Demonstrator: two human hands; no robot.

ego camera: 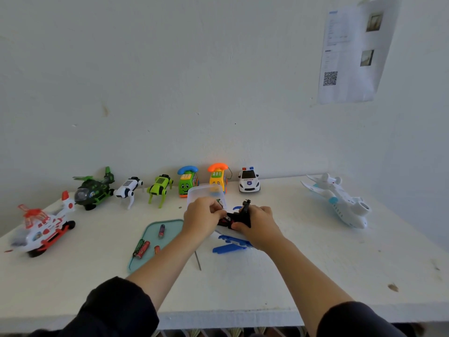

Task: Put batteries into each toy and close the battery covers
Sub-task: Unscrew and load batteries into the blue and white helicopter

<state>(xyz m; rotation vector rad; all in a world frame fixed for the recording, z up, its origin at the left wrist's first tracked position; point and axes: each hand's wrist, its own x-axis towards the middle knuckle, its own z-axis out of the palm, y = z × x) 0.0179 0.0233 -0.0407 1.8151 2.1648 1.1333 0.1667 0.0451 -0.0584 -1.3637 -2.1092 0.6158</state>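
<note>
A blue and white toy plane (230,243) lies upside down in the middle of the white table (315,276), its black underside and open battery bay (227,220) turned up. My right hand (257,226) grips the black underside. My left hand (202,216) pinches a battery at the bay. A teal lid (150,242) to the left carries several loose red and green batteries (142,249).
A clear plastic box (205,194) stands behind my hands. Along the wall stand a green helicopter (94,188), two robot dogs (160,189), two phone toys (188,181) and a police car (249,181). A red and white helicopter (41,227) sits left, a white plane (340,200) right. A thin screwdriver (198,261) lies near the lid.
</note>
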